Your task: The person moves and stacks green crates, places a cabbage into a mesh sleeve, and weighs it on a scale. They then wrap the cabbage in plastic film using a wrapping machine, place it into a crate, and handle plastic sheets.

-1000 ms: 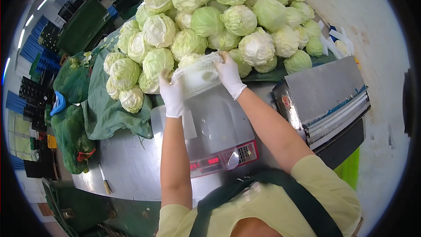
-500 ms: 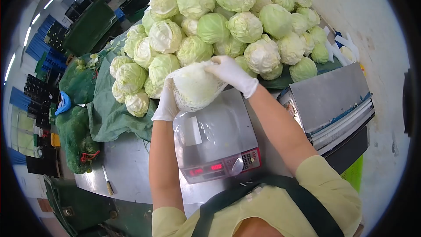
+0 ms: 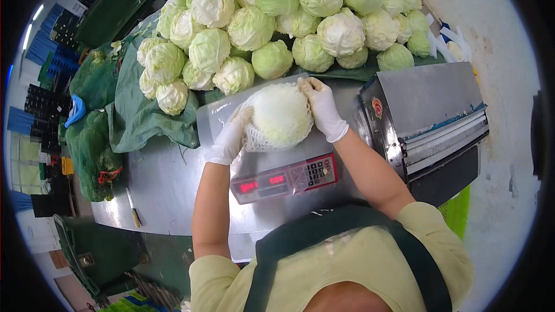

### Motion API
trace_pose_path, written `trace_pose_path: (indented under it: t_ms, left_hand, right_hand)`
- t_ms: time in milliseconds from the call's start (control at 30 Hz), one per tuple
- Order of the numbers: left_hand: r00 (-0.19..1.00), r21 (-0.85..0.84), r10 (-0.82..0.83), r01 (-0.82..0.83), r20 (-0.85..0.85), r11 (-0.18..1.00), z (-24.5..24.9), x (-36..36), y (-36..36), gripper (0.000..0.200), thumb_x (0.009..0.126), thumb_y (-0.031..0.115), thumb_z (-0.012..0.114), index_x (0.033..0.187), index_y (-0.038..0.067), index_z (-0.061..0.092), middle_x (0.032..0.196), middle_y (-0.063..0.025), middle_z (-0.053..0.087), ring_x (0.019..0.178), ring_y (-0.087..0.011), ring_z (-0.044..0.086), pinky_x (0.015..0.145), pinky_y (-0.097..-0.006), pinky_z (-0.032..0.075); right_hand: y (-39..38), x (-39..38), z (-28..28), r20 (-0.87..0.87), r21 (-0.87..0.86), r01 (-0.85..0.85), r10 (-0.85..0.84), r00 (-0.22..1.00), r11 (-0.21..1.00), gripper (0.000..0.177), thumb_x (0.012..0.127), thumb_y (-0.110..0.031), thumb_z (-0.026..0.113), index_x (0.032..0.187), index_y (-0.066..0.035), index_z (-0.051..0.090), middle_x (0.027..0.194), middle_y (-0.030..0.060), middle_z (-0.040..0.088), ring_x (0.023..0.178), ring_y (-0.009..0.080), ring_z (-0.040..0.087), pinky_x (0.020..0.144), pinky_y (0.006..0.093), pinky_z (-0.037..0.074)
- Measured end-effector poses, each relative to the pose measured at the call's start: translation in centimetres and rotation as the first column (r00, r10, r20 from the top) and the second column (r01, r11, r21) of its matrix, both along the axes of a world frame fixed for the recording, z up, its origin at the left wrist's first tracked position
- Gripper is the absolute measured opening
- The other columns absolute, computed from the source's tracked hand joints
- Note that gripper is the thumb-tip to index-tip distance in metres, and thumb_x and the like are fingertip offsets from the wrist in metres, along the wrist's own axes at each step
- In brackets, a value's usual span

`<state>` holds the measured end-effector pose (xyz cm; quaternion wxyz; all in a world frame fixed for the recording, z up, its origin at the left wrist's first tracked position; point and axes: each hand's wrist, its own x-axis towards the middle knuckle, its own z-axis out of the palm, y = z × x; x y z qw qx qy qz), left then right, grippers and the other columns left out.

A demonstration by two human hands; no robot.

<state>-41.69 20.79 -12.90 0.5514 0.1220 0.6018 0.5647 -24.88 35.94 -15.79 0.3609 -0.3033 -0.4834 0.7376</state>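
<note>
A pale cabbage (image 3: 281,112) in a white foam net sleeve (image 3: 260,140) is between my gloved hands, over the steel pan (image 3: 215,117) of a digital scale. My left hand (image 3: 230,136) grips the net at the cabbage's left side. On the other side, my right hand (image 3: 325,108) pinches the net's edge near the upper right of the cabbage, fingers bent. Both hands wear white gloves. Below them, the scale's red-framed display and keypad (image 3: 286,178) show lit red digits.
Many bare cabbages (image 3: 251,28) are heaped behind the scale on green cloth (image 3: 153,124). At right stands a metal wrapping machine (image 3: 428,104). A knife (image 3: 133,208) lies on the steel table's left side, near green mesh sacks (image 3: 89,159).
The netted cabbage has turned and come lower over the scale. My right hand has shifted from its top to its right side, and the camera view has tilted down.
</note>
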Motion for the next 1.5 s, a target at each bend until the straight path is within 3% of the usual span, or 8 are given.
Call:
trace_pose_path:
  t_ms: [133,200,700,933,1000,1233,1367,1500]
  left_hand:
    - [0.938,-0.010,-0.046,0.046,-0.342,0.999,2.2,0.9,0.5,0.047,0.096,0.025,0.058,0.134,0.000,0.050,0.123,-0.0070,0.061,0.111,-0.0151,0.057,0.091,-0.0271,0.048]
    - [0.989,0.086,-0.068,0.080,-0.128,0.993,2.3,0.1,0.7,0.046,0.096,0.025,0.059,0.134,-0.001,0.051,0.122,-0.0067,0.061,0.105,-0.0135,0.059,0.086,-0.0257,0.049]
    - [0.838,0.143,0.072,0.007,-0.541,0.990,2.9,5.5,-2.8,0.032,0.098,0.018,0.053,0.118,-0.006,0.062,0.106,-0.0078,0.068,0.094,-0.0128,0.061,0.084,-0.0257,0.049]
    - [0.975,0.257,-0.084,0.136,-0.205,0.957,4.3,12.0,-9.0,0.026,0.086,0.006,0.064,0.108,-0.007,0.067,0.115,-0.0156,0.064,0.110,-0.0225,0.058,0.093,-0.0310,0.046]
    - [0.967,0.312,-0.142,0.204,-0.211,0.928,3.3,12.1,-9.6,0.035,0.080,0.004,0.070,0.112,-0.006,0.065,0.121,-0.0150,0.061,0.105,-0.0208,0.061,0.089,-0.0304,0.049]
    - [0.923,0.170,-0.338,0.309,0.186,0.936,5.2,10.1,-11.5,0.040,0.072,0.029,0.081,0.091,0.000,0.062,0.086,-0.0044,0.062,0.078,-0.0099,0.060,0.067,-0.0229,0.050]
    - [0.791,0.058,-0.597,0.608,-0.132,0.792,8.9,10.2,-10.7,0.035,0.076,0.033,0.077,0.078,0.000,0.066,0.061,-0.0009,0.058,0.055,-0.0080,0.055,0.047,-0.0209,0.041]
    - [0.940,0.220,-0.342,0.332,0.007,0.917,8.4,12.5,-7.8,0.020,0.081,0.016,0.072,0.087,-0.003,0.069,0.070,-0.0050,0.067,0.053,-0.0061,0.054,0.047,-0.0210,0.043]
  right_hand:
    - [0.8,-0.2,-0.7,0.117,0.003,-0.005,0.004,0.993,1.000,0.036,0.095,-0.036,0.060,0.092,-0.001,0.062,0.079,-0.0014,0.060,0.070,0.0071,0.049,0.065,0.0243,0.043]
    - [1.0,-0.2,0.0,0.287,0.180,-0.020,-0.033,0.957,0.983,0.040,0.097,-0.039,0.057,0.091,0.000,0.062,0.078,-0.0005,0.059,0.070,0.0094,0.049,0.066,0.0251,0.043]
    - [-2.2,5.2,3.5,-0.094,0.210,-0.275,0.299,0.950,0.938,0.024,0.092,-0.020,0.063,0.075,-0.007,0.050,0.083,-0.0012,0.050,0.073,0.0065,0.043,0.066,0.0207,0.036]
    - [-8.3,12.7,7.0,0.071,-0.011,-0.299,0.299,0.952,0.954,0.041,0.099,-0.041,0.051,0.087,-0.003,0.061,0.093,0.0045,0.060,0.082,0.0088,0.052,0.075,0.0233,0.043]
    - [-9.0,13.7,6.6,0.211,-0.177,-0.389,0.421,0.882,0.904,0.075,0.098,-0.061,0.030,0.107,0.004,0.066,0.107,0.0132,0.065,0.095,0.0141,0.061,0.086,0.0268,0.048]
    - [-9.9,16.2,6.4,0.202,-0.195,-0.492,0.525,0.827,0.849,0.084,0.096,-0.066,0.031,0.109,0.009,0.064,0.101,0.0134,0.069,0.094,0.0145,0.064,0.086,0.0287,0.050]
    - [-10.3,17.3,7.2,0.236,-0.111,-0.554,0.564,0.792,0.825,0.084,0.095,-0.067,0.031,0.110,0.009,0.064,0.101,0.0134,0.068,0.094,0.0139,0.064,0.086,0.0285,0.050]
    - [-10.7,18.0,7.5,0.110,-0.115,-0.604,0.614,0.782,0.789,0.089,0.093,-0.070,0.031,0.118,0.010,0.059,0.108,0.0133,0.067,0.097,0.0135,0.063,0.087,0.0283,0.050]
